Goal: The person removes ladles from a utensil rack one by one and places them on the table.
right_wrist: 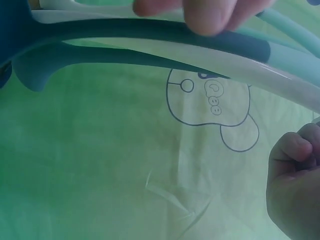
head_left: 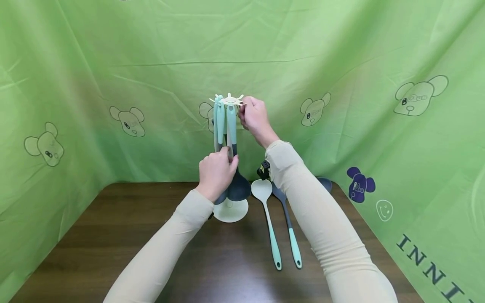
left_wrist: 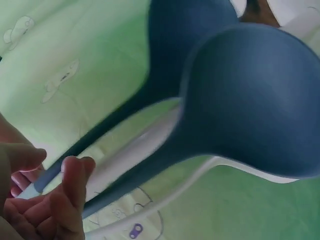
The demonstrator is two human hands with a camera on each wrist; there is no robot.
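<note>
A white utensil stand [head_left: 229, 214] with a spoked hook top stands upright near the back of the table. Several mint-handled utensils hang from it, among them a dark blue ladle [head_left: 240, 188]. My left hand [head_left: 216, 171] grips the ladle at its neck, in front of the stand. In the left wrist view the ladle's bowl [left_wrist: 255, 100] covers part of another dark utensil [left_wrist: 185, 35], and a white one shows behind. My right hand [head_left: 254, 117] pinches the right edge of the hook top; in the right wrist view its fingers [right_wrist: 295, 150] are curled.
Right of the stand, a white ladle-like spoon [head_left: 261, 190] and a dark utensil with a mint handle [head_left: 294, 248] lie on the brown table [head_left: 125, 227]. Behind my right sleeve another dark utensil [head_left: 326, 184] is partly hidden. Green cloth [head_left: 170, 42] encloses the back and sides.
</note>
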